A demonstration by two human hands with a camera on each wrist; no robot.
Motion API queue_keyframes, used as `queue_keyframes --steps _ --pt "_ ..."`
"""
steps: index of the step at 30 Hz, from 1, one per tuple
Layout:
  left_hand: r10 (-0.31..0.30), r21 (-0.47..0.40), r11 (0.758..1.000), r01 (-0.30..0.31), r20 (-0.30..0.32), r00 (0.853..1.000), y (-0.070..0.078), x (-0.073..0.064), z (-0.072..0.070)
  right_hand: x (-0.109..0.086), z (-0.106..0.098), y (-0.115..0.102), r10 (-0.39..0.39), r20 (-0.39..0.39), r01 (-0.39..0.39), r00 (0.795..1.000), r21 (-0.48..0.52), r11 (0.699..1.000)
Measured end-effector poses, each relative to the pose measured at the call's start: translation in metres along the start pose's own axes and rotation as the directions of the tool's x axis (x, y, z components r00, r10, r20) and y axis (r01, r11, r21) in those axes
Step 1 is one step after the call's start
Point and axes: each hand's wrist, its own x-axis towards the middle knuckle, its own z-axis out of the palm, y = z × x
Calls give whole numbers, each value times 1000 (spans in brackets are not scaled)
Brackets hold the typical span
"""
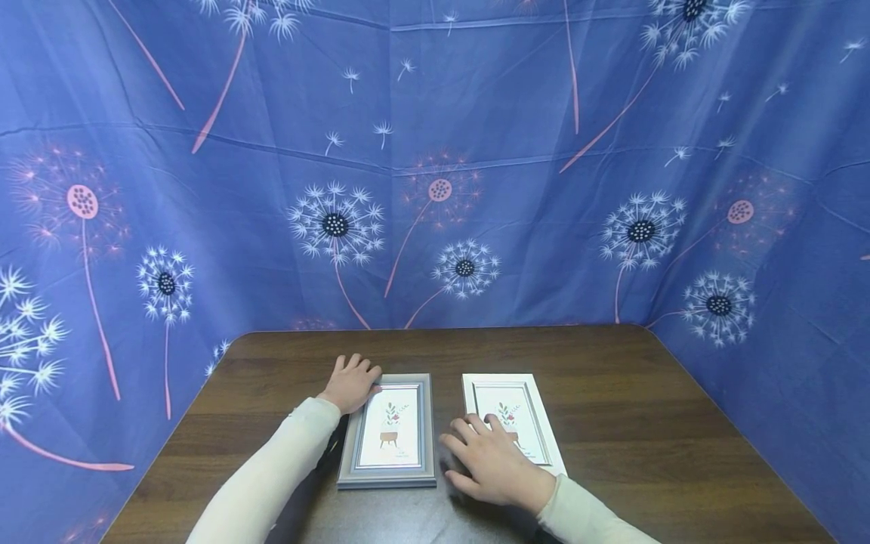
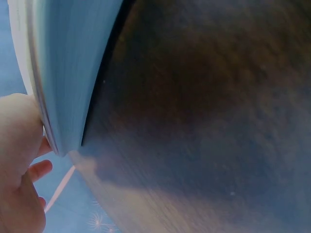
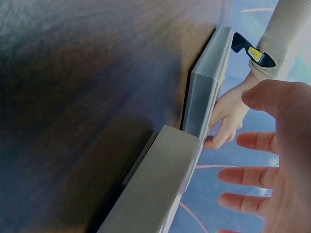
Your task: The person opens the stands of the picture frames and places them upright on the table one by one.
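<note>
Wooden bench (image 1: 652,423): gray picture frame (image 1: 389,431) beside left hand (image 1: 352,385), loosely spread; white picture frame (image 1: 529,412) beneath right hand (image 1: 491,462), spread.

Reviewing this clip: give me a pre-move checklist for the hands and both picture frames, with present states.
1. Gray frame flat on the table: ok.
2. White frame flat on the table: ok.
3. Frames apart: ok, bare wood between them.
4. Left hand holding the gray frame firmly: cannot tell; it is at the upper left corner.
5. Right hand gripping the white frame: not ok, fingers not closed on it.
6. White frame's picture unobstructed: not ok, right hand partly covers it.
</note>
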Motion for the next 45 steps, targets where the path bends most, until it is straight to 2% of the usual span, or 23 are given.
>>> queue_keyframes --steps 9,19,25,32,37,45 --pt "-22 -33 999 23 36 999 1 -1 -1 -1 -2 4 7 -37 -7 999 11 1000" --pt "26 -59 998 -27 -21 999 -2 -1 -14 -3 -8 13 25 -94 -28 995 -35 999" --pt "35 -84 996 -38 -42 999 -5 -3 -22 -3 -8 19 50 -92 -53 994 -23 998" --pt "55 -73 995 -62 -92 994 -7 -8 -32 -5 -8 30 94 -138 -96 986 -6 995" --pt "56 -77 995 -65 -112 992 -6 -9 -40 -6 -11 35 121 -138 -122 983 1 993" --pt "62 -58 996 -73 -160 985 -5 -17 -47 -6 -14 41 124 -155 -129 980 -25 991"
